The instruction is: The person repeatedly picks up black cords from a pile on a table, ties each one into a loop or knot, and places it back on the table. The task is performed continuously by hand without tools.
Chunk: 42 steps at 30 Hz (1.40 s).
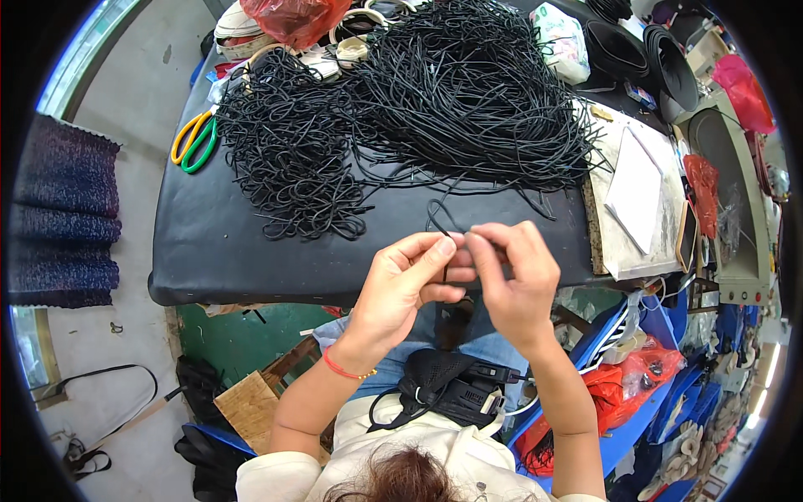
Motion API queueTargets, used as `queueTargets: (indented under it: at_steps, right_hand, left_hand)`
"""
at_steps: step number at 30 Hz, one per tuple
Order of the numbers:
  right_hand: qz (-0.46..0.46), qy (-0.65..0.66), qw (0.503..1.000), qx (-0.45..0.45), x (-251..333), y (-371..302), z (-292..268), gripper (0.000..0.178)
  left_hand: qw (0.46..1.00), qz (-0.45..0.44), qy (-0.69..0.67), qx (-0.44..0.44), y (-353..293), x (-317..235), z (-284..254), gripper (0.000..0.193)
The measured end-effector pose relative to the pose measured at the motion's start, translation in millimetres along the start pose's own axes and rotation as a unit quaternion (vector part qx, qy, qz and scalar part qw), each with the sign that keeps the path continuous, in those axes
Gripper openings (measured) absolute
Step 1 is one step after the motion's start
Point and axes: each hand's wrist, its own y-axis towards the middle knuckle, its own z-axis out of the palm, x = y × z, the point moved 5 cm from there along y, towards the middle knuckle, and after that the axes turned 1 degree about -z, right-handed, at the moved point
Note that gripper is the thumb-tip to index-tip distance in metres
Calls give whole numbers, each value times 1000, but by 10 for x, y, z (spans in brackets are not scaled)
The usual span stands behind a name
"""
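A thin black cord (437, 216) is pinched between the thumb and fingers of my left hand (411, 276), and a loop of it rises above my fingertips. My right hand (517, 280) meets the left at the same spot, its thumb pressed to its forefinger on the cord; part of the cord there is hidden by the fingers. Both hands are just over the near edge of a black-covered table (251, 259). Beyond them lies a large heap of long black cords (477, 92). A smaller pile of looped black cords (293, 151) spreads to its left.
Scissors with yellow and green handles (196, 142) lie at the table's left. A white board (636, 188) rests on a pale slab at the right. Red plastic bags (640, 372) fill a blue bin at my lower right. A black pouch (452, 389) sits at my waist.
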Motion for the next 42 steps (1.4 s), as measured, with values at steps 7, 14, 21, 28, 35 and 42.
queueTargets:
  at_steps: [7,14,21,28,35,42]
  right_hand:
    - [4,33,997,70,45,-34,45,14]
    - [-31,-5,994,100,11,-68,-116,19]
    - [-123,-88,988,44,94,-46,-93,21]
    - [-103,-96,990,-1,61,-157,-54,21]
    - [-78,-105,991,-19,32,-180,-64,18]
    - [-62,-130,989,17,97,-255,-158,20]
  left_hand:
    - [999,24,-24,-37,-11,25,-48,20]
    - [978,49,-199,-21,36,-21,-170,15]
    - [999,-9,34,12,-66,45,-57,15]
    - [995,22,93,36,-74,111,30,17]
    - [992,4,122,15,-117,116,90,18]
    - [978,75,182,-74,-64,51,-59,17]
